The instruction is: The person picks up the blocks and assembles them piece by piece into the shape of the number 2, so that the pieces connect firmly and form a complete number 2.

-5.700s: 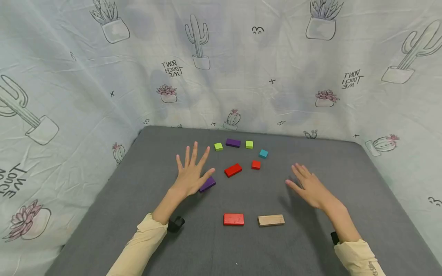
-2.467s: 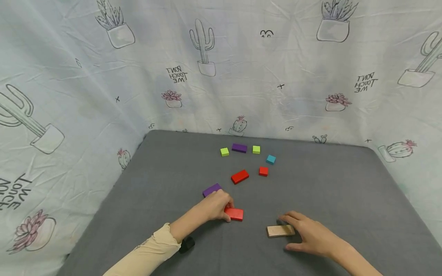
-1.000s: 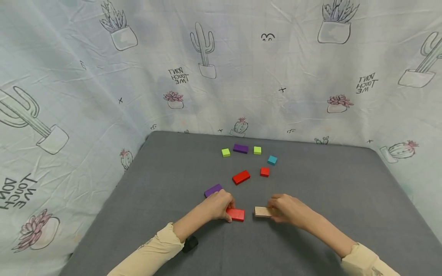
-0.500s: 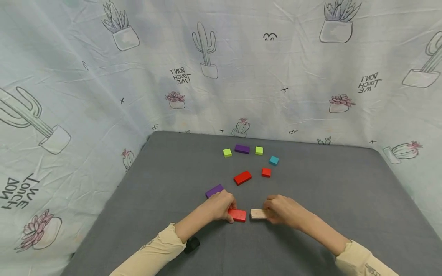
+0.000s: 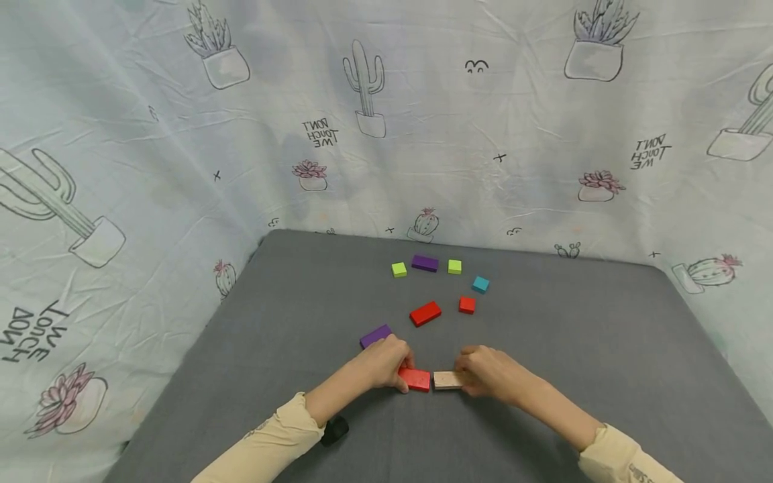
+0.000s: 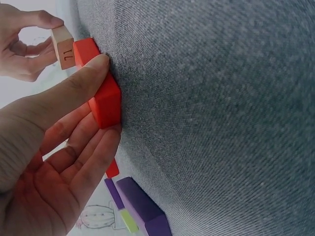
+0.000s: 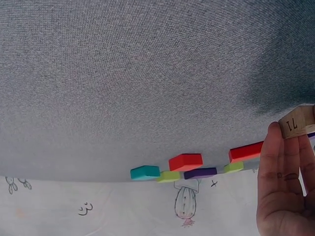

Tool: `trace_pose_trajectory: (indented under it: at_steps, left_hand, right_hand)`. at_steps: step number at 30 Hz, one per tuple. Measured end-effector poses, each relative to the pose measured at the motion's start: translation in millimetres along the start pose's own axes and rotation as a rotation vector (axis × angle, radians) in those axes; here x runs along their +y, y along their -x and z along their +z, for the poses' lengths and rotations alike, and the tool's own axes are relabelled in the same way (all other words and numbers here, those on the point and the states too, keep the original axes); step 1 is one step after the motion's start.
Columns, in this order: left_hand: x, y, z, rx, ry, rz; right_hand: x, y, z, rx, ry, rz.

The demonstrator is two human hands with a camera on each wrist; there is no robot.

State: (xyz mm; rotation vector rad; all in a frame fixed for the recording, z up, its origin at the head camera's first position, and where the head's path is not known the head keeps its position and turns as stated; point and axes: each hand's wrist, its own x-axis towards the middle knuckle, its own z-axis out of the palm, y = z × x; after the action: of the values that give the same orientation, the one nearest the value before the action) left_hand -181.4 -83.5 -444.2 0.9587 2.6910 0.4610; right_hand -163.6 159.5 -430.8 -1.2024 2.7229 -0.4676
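The left hand has a red block in its grip, and the right hand has a wooden block in its grip. The two blocks are end to end on the gray bench, very close together.

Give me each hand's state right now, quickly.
Left hand: closed, holding the nearest red block between thumb and fingers.
Right hand: closed, holding the plain wooden block between thumb and fingers.
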Motion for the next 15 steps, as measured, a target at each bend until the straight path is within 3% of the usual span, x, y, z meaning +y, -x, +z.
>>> trace_pose_trajectory:
  at_steps: [15]
  left_hand:
    - [-0.2, 1.5, -0.3, -0.020, 0.033, -0.014]
  right_hand:
    - [-3.7, -4.4, 6.1, -0.026, 0.018, 0.002]
